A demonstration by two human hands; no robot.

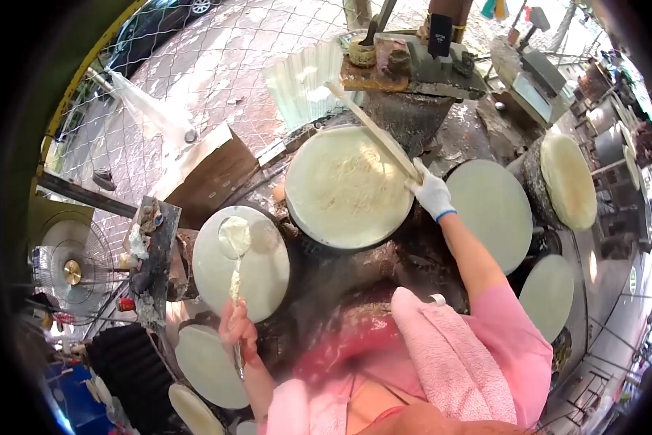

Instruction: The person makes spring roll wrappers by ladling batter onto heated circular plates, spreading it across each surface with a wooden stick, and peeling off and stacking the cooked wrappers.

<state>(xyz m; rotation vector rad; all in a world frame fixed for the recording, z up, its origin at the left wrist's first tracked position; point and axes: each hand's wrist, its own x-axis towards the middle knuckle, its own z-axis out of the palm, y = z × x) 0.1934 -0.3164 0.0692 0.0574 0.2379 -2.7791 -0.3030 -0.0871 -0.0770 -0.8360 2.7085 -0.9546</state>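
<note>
While the right hand [432, 194], in a white glove with a blue cuff edge, has its fingers closed round the near end of a long flat wooden stick [376, 133], that stick slants over the far right part of the central griddle [313, 221] and its far end juts out beyond the rim. The griddle's round top carries a pale layer, rough and crumbly towards the middle. The bare left hand [239, 332], nearer the person than the griddle and off to its left, is wrapped round the handle of a ladle [235, 279], fingers clamped on it. The ladle's bowl, filled with pale batter [234, 236], lies over the left griddle [269, 284], just beside the central one on its near left. In this warped view from above, it is hard to judge whether bowl or stick actually touches the surface below.

Another pale disc [208, 368] sits farther to the near left of the central griddle, and the right griddle [491, 217] stands to its right, past the gloved hand. Behind the central griddle rises a dark drum [405, 119]; to its far left is an opened cardboard box [213, 170], with a fan [72, 272] well apart beyond the left griddle.
</note>
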